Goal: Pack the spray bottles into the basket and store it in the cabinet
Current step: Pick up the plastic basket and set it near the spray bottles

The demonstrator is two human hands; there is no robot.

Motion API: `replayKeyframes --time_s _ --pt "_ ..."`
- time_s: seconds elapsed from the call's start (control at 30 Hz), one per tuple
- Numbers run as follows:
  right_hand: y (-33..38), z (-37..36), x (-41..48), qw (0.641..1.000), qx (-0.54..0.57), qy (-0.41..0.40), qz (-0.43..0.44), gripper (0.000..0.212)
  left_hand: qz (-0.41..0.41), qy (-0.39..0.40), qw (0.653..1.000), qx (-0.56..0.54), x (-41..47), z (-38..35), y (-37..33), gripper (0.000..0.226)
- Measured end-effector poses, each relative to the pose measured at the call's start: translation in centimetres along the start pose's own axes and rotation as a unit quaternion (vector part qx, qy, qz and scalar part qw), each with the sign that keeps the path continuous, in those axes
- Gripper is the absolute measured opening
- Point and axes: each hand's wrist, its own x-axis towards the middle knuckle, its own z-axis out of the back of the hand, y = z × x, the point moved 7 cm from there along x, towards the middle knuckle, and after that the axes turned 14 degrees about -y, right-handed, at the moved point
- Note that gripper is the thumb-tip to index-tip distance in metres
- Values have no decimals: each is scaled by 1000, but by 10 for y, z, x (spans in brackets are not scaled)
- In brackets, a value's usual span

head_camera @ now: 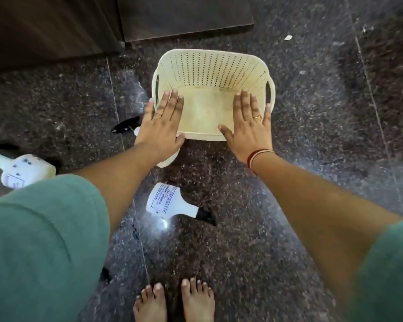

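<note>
A cream perforated plastic basket (pixel 209 66) stands on the dark stone floor with nothing in it. My left hand (pixel 162 122) hovers flat over its near left corner, fingers spread. Over the near right part, my right hand (pixel 249 126) is held the same way, holding nothing. A white spray bottle (pixel 168 202) with a black trigger head lies on the floor below the basket. Another white spray bottle (pixel 21 169) lies at the far left. A third bottle's black trigger (pixel 126 126) pokes out behind my left wrist; its body is mostly hidden.
A dark wooden cabinet (pixel 56 26) stands at the top left, with a dark panel (pixel 186 17) beside it. My bare feet (pixel 175 300) stand at the bottom centre. A small white scrap (pixel 288 37) lies on the floor at the upper right.
</note>
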Motion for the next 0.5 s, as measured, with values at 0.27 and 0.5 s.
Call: replayKeyframes --time_s 0.27,0.5 --pt "-30 -34 17 999 -1 -5 -48 76 -2 -6 1000 -8 3 -36 2 79" --pt "-37 -33 13 992 54 -54 -99 76 11 -43 998 -42 9 -22 10 88"
